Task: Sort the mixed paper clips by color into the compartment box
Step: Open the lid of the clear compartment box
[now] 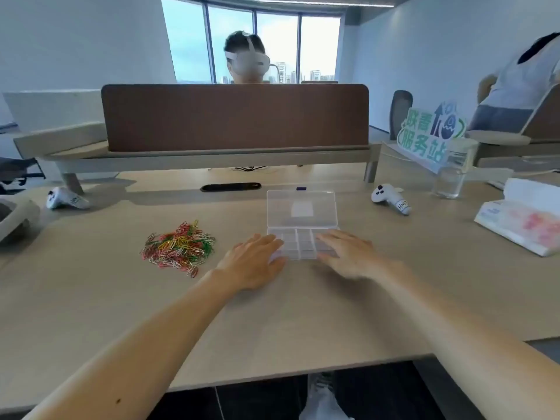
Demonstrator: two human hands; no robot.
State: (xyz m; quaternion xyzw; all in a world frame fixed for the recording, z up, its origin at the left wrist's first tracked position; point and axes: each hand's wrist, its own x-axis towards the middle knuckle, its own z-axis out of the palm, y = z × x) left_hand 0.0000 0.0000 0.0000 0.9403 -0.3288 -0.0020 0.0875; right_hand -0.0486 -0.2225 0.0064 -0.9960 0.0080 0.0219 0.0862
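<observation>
Our left hand (256, 262) and right hand (348, 253) lie flat with straight fingers on the box (298, 242), lid up at its far side, gripping nothing. The clips (178, 247) sit heaped to the left. We could nudge the light box, or snag tangled clips together and mix colours.

From here the clear plastic compartment box (301, 207) looks smooth and glossy, and I can see straight through its lid. The heap of mixed-colour paper clips (178, 245) reads to me as thin wire with a shiny coloured coat. The pale wood-look desk top (272, 313) is matt and smooth. The brown divider panel (235, 116) looks like matt felt cloth. The clear drinking glass (451, 174) is glossy, and the white hand controller (391, 197) is smooth plastic.
</observation>
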